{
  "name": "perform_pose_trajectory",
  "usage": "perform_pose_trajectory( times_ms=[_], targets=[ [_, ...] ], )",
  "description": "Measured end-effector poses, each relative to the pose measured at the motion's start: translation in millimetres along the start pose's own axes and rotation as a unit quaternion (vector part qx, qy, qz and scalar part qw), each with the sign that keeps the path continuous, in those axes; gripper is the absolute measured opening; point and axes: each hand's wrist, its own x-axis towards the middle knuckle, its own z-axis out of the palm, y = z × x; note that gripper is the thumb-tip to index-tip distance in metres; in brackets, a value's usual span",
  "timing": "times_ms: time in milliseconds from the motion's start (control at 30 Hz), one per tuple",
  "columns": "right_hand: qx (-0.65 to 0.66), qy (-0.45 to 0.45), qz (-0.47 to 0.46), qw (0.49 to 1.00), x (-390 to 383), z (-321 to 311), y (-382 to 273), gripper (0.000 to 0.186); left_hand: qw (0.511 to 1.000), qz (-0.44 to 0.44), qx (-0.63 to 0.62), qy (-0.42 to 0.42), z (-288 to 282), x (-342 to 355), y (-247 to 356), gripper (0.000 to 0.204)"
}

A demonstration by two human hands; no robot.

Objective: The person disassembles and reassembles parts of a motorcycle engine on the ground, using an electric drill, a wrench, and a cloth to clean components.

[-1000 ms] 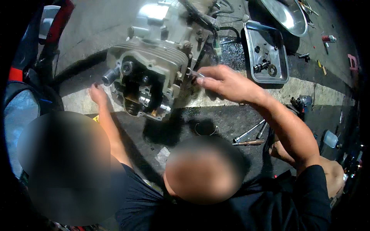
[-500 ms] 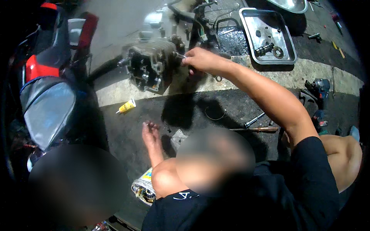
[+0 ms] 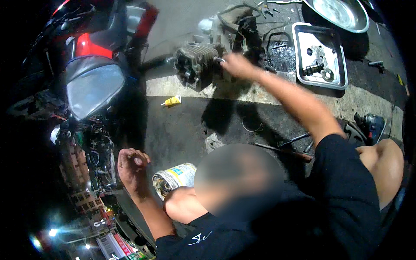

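Workshop, engine (image 3: 197, 58), parts tray (image 3: 323, 84), tools (image 3: 299, 154)

The engine (image 3: 200, 58) lies left of tray (image 3: 297, 52) (gear (image 3: 327, 75) inside).

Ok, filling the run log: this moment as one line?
right hand: pinching small metal piece at engine | left hand: curled, away from engine

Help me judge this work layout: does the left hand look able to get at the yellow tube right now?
Probably yes: the yellow tube lies on the floor ahead and to the right of the left hand, with nothing visibly between them.
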Motion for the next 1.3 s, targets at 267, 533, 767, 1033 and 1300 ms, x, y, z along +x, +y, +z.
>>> perform_pose_trajectory(
  times_ms=[267, 533, 767, 1033, 1300],
  targets=[
    [0.405, 0.322, 0.198, 0.832, -28, 99, 8, 0.030, 0.997, -0.014, -0.032, -0.062, 90, -7, 11, 0.020],
    [0.638, 0.160, 0.299, 0.691, -1, 44, -23, 0.039, 0.985, -0.170, -0.032, -0.022, 102, 13, -28, 0.020],
    [0.619, 0.173, 0.297, 0.706, 1, 41, -27, 0.031, 0.996, -0.077, 0.042, -0.030, 86, 64, -38, 0.022],
    [0.662, 0.169, 0.368, 0.630, 12, 38, -31, 0.024, 0.996, -0.077, 0.042, -0.027, 83, 112, -83, 0.032],
    [0.675, 0.175, 0.397, 0.597, 8, 32, -39, 0.025, 0.990, -0.090, 0.106, -0.017, 90, 121, -105, 0.031]
  ],
)
